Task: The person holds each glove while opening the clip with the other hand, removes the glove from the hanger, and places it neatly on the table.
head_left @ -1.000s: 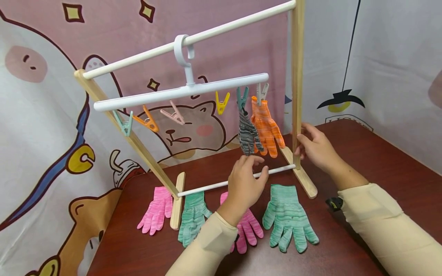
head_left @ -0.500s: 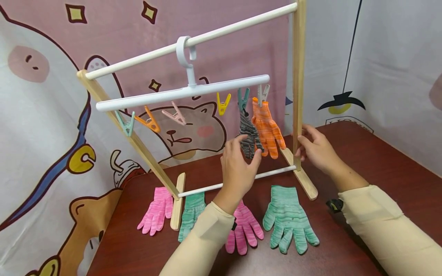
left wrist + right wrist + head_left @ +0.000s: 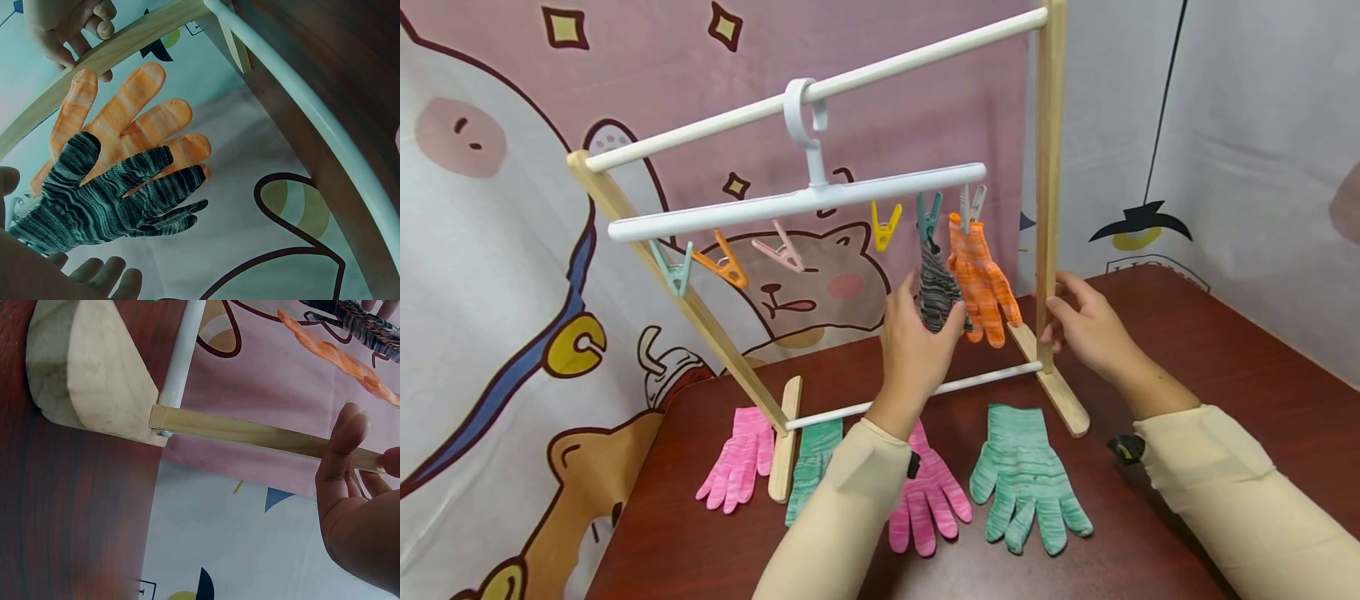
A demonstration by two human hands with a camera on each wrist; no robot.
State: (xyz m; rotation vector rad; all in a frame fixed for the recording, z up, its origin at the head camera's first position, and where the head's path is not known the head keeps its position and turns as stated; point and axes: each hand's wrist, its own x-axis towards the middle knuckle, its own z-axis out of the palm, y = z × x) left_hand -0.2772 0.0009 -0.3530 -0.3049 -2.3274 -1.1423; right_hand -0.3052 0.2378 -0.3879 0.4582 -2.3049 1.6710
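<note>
Two clipped up: gray glove [image 3: 937, 287], orange glove [image 3: 980, 271] | four apparently left: pink gloves [image 3: 929, 496], green gloves [image 3: 1028, 477] on surface [image 3: 1180, 342] | left hand [image 3: 913, 354], fingers apart, near gray glove | right hand [image 3: 1092, 327] grips wooden post [image 3: 1049, 192]

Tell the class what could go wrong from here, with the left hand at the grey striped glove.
1. The grey striped glove hangs from one dark teal clip; a tug by the left hand might pull it free.
2. The orange glove hangs close beside it, so the fingers could snag it too.
3. The white hanger hangs by a single hook, so it may swing, although the right hand holds the wooden post.
</note>
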